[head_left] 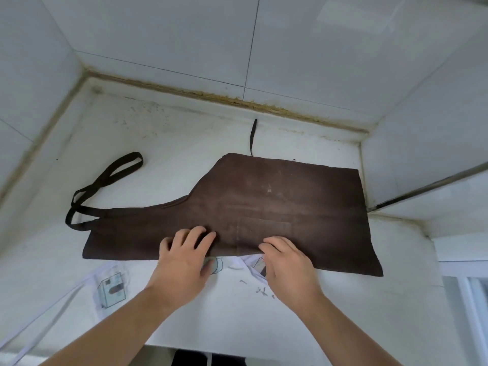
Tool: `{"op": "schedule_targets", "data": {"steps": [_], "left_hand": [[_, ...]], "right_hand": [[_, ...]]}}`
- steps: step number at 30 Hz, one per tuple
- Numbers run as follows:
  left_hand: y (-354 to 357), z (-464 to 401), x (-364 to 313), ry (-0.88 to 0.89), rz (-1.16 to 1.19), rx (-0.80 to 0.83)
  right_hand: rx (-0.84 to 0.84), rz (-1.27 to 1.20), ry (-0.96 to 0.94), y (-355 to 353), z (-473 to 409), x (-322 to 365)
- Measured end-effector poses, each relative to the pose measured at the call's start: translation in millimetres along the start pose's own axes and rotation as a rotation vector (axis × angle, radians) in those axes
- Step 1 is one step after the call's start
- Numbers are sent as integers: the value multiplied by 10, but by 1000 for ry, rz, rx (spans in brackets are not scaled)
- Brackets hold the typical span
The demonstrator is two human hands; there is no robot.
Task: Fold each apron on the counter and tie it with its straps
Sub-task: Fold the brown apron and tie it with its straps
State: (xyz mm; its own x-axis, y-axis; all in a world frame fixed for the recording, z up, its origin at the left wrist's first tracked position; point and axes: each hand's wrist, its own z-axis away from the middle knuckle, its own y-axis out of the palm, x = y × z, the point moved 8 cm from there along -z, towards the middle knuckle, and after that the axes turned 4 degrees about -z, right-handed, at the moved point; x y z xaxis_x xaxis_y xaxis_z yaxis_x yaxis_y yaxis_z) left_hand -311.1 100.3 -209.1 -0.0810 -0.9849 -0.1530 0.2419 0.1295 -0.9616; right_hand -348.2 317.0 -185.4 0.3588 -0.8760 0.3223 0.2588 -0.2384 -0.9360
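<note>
Brown cloth, the apron lies folded lengthwise on the counter, long axis left to right. We press its near edge, left hand and right hand flat, fingers spread, gripping nothing.

white counter in a corner, pale tiled walls, grimy brown seam
</note>
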Motion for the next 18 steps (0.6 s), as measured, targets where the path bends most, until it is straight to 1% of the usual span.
{"op": "schedule_targets", "data": {"steps": [3, 4, 5, 8, 10, 14, 16, 18], "left_hand": [[-81, -14, 119, -35, -94, -60], [-111, -9, 207, -58, -109, -66], [-131, 5, 312, -91, -121, -60], [-213, 100, 676, -193, -169, -46], [-236, 184, 952, -260, -210, -22], [-276, 322, 1384, -382, -187, 65], [-348, 348, 1432, -384, -146, 129], [-447, 342, 1481, -376, -152, 226]], "right_hand": [[-28, 33, -59, -55, 72, 1], [-9, 52, -37, -55, 110, -61], [9, 78, 15, -43, 158, -173], [47, 168, 252, -48, 343, -685], [44, 207, 351, -119, 484, -1001], [12, 226, 429, -315, 714, -1430], [26, 241, 457, -401, 791, -1540], [82, 249, 496, -553, 815, -1590]]}}
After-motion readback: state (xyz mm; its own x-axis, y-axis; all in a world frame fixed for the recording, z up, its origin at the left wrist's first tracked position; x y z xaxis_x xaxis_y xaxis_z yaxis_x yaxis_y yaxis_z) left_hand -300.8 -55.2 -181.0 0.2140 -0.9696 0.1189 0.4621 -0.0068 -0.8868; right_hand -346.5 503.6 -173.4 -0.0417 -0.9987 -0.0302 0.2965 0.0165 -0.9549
